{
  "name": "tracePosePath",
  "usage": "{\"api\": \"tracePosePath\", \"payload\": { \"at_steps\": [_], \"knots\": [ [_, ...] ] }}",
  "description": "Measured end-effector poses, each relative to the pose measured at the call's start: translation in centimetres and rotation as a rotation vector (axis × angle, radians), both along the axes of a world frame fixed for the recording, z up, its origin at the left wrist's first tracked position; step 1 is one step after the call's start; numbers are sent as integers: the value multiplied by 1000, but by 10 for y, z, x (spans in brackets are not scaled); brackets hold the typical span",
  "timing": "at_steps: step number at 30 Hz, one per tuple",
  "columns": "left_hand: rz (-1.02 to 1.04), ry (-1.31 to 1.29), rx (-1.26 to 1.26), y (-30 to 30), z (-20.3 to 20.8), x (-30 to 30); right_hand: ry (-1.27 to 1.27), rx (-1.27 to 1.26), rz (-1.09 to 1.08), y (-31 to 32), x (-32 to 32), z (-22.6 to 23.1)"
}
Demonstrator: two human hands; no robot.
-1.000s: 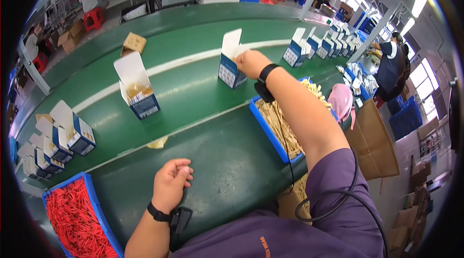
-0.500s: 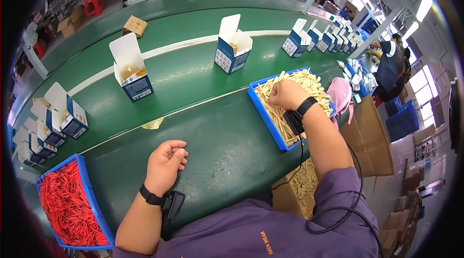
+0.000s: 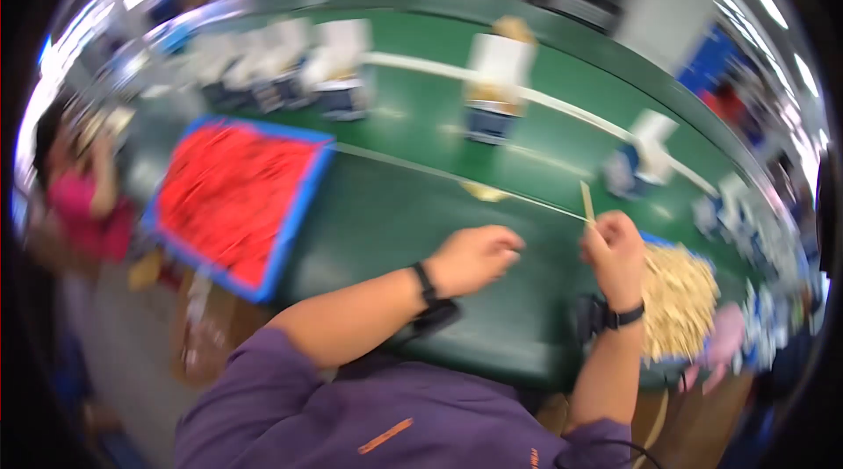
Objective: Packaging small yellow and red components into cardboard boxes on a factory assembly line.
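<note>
My right hand [image 3: 617, 256] is closed on a thin pale yellow stick [image 3: 587, 202], which points up from between thumb and fingers. It is just left of a blue tray [image 3: 651, 238] heaped with similar pale sticks [image 3: 680, 298]. My left hand [image 3: 475, 261] hovers over the dark green worktop with its fingers curled together; nothing shows in them, though motion blurs the view. To its left lies a blue-rimmed tray [image 3: 299, 197] full of thin red sticks [image 3: 233, 192].
Open white-and-blue boxes stand along the green conveyor: one box [image 3: 492, 122] ahead, another box [image 3: 625, 172] to the right, several at both ends. A yellowish scrap [image 3: 484, 191] lies by the belt edge. A pink cloth [image 3: 724, 335] lies beside the pale sticks. A person in pink [image 3: 88, 201] is at far left.
My view has swung left toward the red sticks. My right hand has come up out of the pale sticks with one in its grip. The left hand stays curled above the worktop.
</note>
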State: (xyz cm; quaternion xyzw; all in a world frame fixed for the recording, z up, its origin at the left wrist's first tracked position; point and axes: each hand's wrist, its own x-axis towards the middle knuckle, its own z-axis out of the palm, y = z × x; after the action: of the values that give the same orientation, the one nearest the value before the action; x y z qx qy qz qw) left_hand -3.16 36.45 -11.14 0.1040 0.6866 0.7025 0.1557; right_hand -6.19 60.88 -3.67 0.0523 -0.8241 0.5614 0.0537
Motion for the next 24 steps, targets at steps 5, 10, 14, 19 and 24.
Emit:
{"api": "tracePosePath", "payload": {
  "at_steps": [5, 10, 14, 19, 24],
  "knots": [
    [106, 499, -430, -48, 88, 55, -92, 69, 151, -38, 21, -42],
    [471, 551, -868, -159, 114, 103, -222, -77, 219, -51, 18, -45],
    [600, 344, -1218, -236, 120, 114, -218, -68, 204, -46, 20, -46],
    [546, 275, -1329, -280, 105, 81, -220, -68, 217, -44, 18, -49],
    [454, 475, -1439, -293, 79, 29, -241, -65, 226, -41, 19, -49]
  ]
}}
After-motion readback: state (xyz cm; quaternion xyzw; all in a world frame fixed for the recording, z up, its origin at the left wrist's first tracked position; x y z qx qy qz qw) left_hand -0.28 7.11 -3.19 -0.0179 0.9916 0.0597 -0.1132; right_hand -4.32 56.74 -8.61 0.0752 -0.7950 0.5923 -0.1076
